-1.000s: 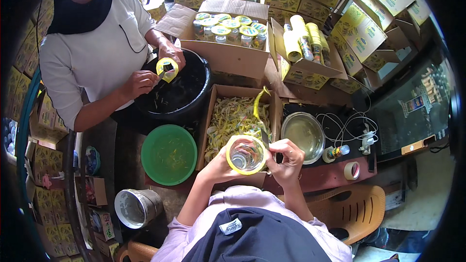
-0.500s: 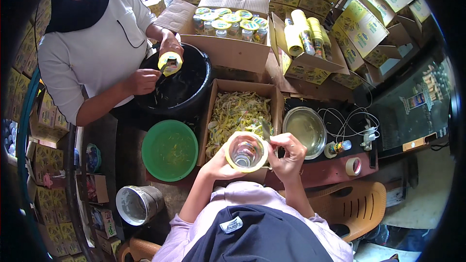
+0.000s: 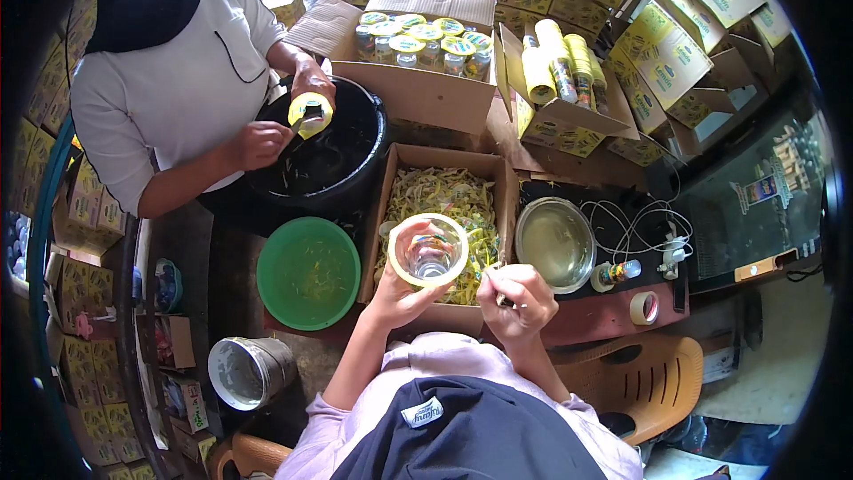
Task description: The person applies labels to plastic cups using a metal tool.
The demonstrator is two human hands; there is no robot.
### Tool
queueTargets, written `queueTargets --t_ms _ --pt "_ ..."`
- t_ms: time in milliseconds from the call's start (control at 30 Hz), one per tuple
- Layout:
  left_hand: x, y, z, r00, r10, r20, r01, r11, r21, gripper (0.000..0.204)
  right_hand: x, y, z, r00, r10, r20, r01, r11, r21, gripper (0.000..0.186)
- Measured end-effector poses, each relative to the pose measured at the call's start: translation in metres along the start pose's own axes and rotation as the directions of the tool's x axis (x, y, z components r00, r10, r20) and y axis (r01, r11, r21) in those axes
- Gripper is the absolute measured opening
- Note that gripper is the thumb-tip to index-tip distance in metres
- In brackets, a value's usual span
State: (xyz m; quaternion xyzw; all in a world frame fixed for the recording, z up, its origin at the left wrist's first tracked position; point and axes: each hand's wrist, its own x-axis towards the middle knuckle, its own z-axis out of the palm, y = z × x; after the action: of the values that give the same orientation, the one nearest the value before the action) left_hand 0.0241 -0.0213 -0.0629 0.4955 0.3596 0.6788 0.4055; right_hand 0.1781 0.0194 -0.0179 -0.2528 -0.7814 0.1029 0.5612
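Observation:
My left hand [image 3: 400, 298] is wrapped round a clear plastic cup [image 3: 430, 260] with a yellow rim, its open mouth turned up toward me. Just right of the cup, my right hand [image 3: 520, 302] is closed on a small knife [image 3: 488, 270]; most of it is hidden by the fingers. Both hands are over the near end of a cardboard box [image 3: 508, 213] filled with thin yellow and clear plastic scraps [image 3: 442, 188]. The cup and the knife are apart.
A green basin [image 3: 267, 280] stands left of the box, a metal bowl [image 3: 586, 253] right of it. Across from me a co-worker [image 3: 191, 62] holds a yellow-rimmed cup and a blade over a black tub [image 3: 380, 138]. Boxes of lidded cups [image 3: 409, 93] stand behind; a tape roll [image 3: 644, 308] lies right.
My left hand has shifted the cup left and slightly up. The right hand has lowered and come away from the cup's rim, and the knife's blade now shows less.

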Motion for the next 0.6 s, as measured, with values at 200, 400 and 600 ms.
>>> queueTargets --t_ms 200,400,600 --pt "-0.003 -0.003 0.000 0.998 0.052 -0.026 -0.048 0.991 0.123 0.075 -0.001 -0.002 0.005 0.991 -0.132 0.008 0.132 0.990 -0.040 0.021" --pt "-0.001 0.002 -0.001 1.000 0.025 -0.008 -0.022 0.968 0.251 0.075 0.004 0.000 0.005 0.990 -0.140 0.006 0.140 0.988 -0.067 0.022" --pt "-0.002 0.006 0.001 0.999 0.048 0.022 -0.053 0.926 0.374 0.074 0.007 0.000 0.003 0.993 -0.114 0.026 0.115 0.992 -0.056 0.020"
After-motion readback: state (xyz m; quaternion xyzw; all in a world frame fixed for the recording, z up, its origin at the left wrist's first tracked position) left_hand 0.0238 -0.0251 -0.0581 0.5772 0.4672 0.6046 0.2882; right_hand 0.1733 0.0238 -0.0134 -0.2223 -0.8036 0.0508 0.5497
